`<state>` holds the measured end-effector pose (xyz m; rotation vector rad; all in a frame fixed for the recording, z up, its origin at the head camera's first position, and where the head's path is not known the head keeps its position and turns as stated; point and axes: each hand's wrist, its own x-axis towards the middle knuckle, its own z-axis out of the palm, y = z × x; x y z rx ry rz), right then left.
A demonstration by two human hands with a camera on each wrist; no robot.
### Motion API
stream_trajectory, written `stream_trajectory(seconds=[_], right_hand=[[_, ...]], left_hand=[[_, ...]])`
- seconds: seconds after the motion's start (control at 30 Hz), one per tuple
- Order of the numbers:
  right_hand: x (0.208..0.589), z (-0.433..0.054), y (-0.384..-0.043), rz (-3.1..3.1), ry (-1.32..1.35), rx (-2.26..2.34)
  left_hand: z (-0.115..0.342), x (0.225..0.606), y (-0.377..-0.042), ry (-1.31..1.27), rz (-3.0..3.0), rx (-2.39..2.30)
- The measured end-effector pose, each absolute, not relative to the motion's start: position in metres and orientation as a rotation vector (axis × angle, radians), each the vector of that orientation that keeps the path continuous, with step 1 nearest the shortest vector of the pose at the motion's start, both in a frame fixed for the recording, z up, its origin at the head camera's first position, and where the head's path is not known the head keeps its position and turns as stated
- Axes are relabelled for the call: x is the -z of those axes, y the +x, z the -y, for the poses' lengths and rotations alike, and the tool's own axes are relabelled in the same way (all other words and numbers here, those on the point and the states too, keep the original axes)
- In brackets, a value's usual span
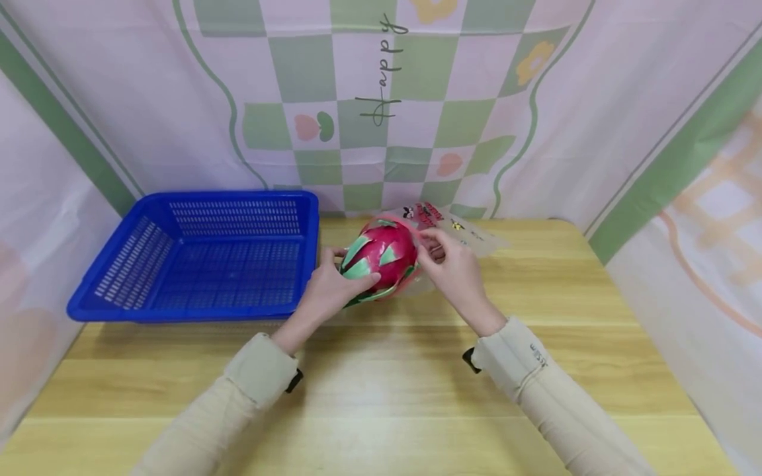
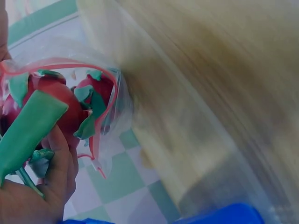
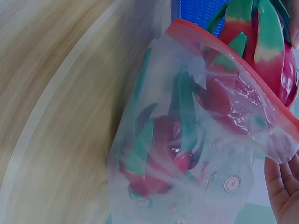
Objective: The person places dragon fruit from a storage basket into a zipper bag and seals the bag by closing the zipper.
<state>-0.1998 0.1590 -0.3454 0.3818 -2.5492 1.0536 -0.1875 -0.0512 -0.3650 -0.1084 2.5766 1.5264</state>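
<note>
My left hand (image 1: 335, 289) grips a red dragon fruit (image 1: 389, 258) with green leafy scales, its thumb lying over the near side. The fruit sits at the mouth of a clear zip bag (image 3: 219, 158) with a red sealing strip, partly inside it in the right wrist view. My right hand (image 1: 455, 268) pinches the bag's red-edged opening on the fruit's right side. Deeper in the bag, a second dragon fruit (image 3: 161, 156) shows through the plastic; from the head view it is hidden. Small printed pictures and red lettering mark the bag.
A blue plastic basket (image 1: 311, 264) with slotted walls stands left of my hands, close to the left one. Under everything is a wooden table (image 1: 381, 396). Behind it hangs a green and white checked cloth (image 1: 363, 125), with patterned cloth on both sides.
</note>
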Motion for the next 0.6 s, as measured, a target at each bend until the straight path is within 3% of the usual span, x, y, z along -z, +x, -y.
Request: stream_trajectory(seconds=[0.6], right_hand=[[0.347, -0.151, -0.196, 2.500, 0.537, -0.946]], left_hand=[[0.035, 0.377, -0.191, -0.193, -2.586, -1.675]])
